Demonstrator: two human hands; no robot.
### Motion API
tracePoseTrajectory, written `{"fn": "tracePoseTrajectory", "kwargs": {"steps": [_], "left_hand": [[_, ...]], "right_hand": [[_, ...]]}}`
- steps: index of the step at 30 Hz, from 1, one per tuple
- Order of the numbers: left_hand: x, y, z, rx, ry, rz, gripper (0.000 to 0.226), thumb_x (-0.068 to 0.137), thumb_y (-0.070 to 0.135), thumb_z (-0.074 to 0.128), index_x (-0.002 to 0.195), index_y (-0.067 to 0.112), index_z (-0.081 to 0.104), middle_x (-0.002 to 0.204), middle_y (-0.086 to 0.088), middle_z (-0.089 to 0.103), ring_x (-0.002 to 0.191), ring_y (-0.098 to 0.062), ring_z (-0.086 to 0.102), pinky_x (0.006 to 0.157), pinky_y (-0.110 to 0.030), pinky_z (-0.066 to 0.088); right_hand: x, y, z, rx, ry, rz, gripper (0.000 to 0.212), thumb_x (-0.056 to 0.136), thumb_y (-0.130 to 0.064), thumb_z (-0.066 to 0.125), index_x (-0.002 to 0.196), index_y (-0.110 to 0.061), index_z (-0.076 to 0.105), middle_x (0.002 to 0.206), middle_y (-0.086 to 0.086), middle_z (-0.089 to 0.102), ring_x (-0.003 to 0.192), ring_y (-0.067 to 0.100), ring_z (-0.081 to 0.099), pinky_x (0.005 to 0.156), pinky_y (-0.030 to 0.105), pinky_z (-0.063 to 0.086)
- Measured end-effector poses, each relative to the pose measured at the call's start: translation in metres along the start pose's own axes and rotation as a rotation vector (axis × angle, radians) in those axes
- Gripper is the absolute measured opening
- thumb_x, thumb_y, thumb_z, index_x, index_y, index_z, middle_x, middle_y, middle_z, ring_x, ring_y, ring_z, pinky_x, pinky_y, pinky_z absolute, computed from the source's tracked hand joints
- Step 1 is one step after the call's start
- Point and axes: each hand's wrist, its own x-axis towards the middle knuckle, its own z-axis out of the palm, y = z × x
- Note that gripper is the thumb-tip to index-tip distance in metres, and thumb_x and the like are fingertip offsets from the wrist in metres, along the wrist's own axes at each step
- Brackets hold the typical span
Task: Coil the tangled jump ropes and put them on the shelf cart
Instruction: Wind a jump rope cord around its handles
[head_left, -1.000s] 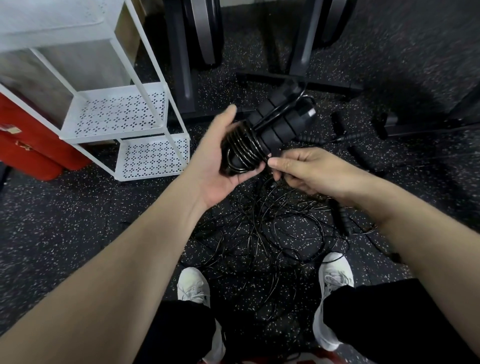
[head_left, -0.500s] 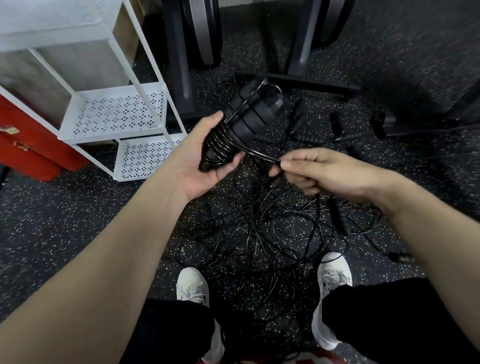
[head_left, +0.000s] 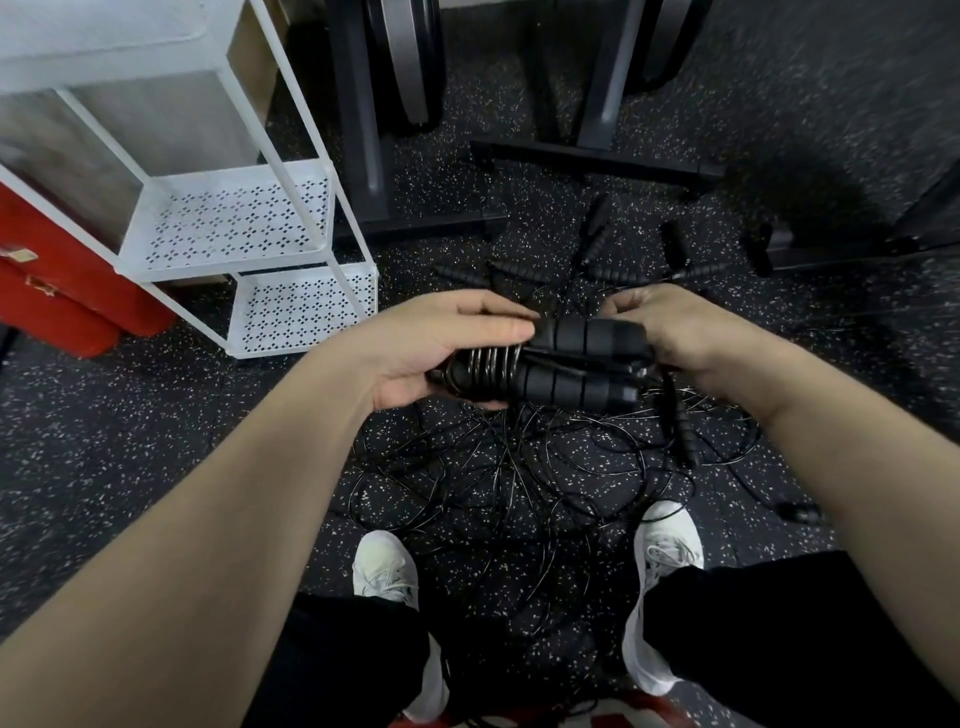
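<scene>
A coiled jump rope (head_left: 550, 364), two black foam handles side by side with thin black cord wound round them, lies level between both hands. My left hand (head_left: 441, 353) grips its wound left end, thumb over the top. My right hand (head_left: 685, 338) holds the right end of the handles, its fingertips hidden behind them. Below, a tangle of thin black ropes (head_left: 519, 478) is spread on the floor between my shoes. Several loose black handles (head_left: 613, 270) lie just beyond my hands. The white shelf cart (head_left: 311, 234) stands at the left, its perforated shelves bare.
Black equipment stands (head_left: 597, 156) with flat floor bars rise behind the ropes. Red padded items (head_left: 62, 291) lie at the far left behind the cart. My white shoes (head_left: 384, 571) stand on the speckled rubber floor either side of the tangle.
The bundle swung from pointing up and away to lying level. My right hand moved from pinching the cord's loose end to holding the handles' right end. Both hands sank lower.
</scene>
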Motion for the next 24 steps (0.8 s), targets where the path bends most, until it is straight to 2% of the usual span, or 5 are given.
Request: {"fn": "tracePoseTrajectory", "kwargs": {"steps": [3, 7, 16, 20, 24], "left_hand": [[0.0, -0.001, 0.005, 0.162, 0.035, 0.022, 0.039, 0.064, 0.025, 0.084, 0.103, 0.025, 0.079, 0.1, 0.001, 0.077, 0.082, -0.015, 0.077, 0.071, -0.031, 0.062], [0.006, -0.006, 0.009, 0.484, 0.126, 0.064, 0.031, 0.075, 0.027, 0.088, 0.102, 0.034, 0.075, 0.11, 0.022, 0.061, 0.097, -0.001, 0.06, 0.072, -0.019, 0.041], [0.015, -0.013, 0.008, 0.63, 0.229, 0.086, 0.071, 0.084, 0.047, 0.081, 0.147, 0.049, 0.049, 0.135, 0.007, 0.059, 0.109, -0.02, 0.069, 0.077, -0.03, 0.063], [0.019, -0.016, 0.014, 0.898, 0.289, 0.119, 0.061, 0.091, 0.06, 0.067, 0.147, 0.044, 0.05, 0.15, 0.012, 0.054, 0.133, -0.015, 0.054, 0.097, -0.025, 0.038], [0.022, -0.016, 0.014, 0.842, 0.374, 0.191, 0.035, 0.099, 0.052, 0.059, 0.133, 0.046, 0.059, 0.115, 0.018, 0.066, 0.089, -0.007, 0.069, 0.069, -0.022, 0.056]], "right_hand": [[-0.002, -0.006, 0.006, 0.009, 0.017, 0.054, 0.037, 0.061, -0.048, 0.086, 0.064, -0.022, 0.06, 0.055, -0.006, 0.056, 0.05, 0.009, 0.048, 0.054, 0.025, 0.041], [-0.003, -0.011, 0.012, -0.071, 0.02, 0.125, 0.046, 0.088, -0.062, 0.064, 0.085, -0.017, 0.071, 0.048, -0.014, 0.041, 0.044, 0.005, 0.032, 0.053, 0.025, 0.028], [-0.004, -0.014, 0.021, -0.035, 0.07, 0.039, 0.044, 0.108, -0.044, 0.043, 0.1, -0.012, 0.072, 0.05, -0.014, 0.047, 0.045, 0.005, 0.033, 0.045, 0.021, 0.026], [-0.008, -0.016, 0.025, -0.131, 0.096, -0.041, 0.047, 0.107, -0.046, 0.042, 0.093, -0.018, 0.077, 0.051, -0.013, 0.05, 0.046, 0.004, 0.039, 0.045, 0.018, 0.032], [-0.011, -0.017, 0.026, -0.116, 0.118, -0.062, 0.035, 0.107, -0.045, 0.042, 0.103, -0.028, 0.073, 0.057, -0.012, 0.052, 0.044, 0.002, 0.041, 0.045, 0.019, 0.033]]}}
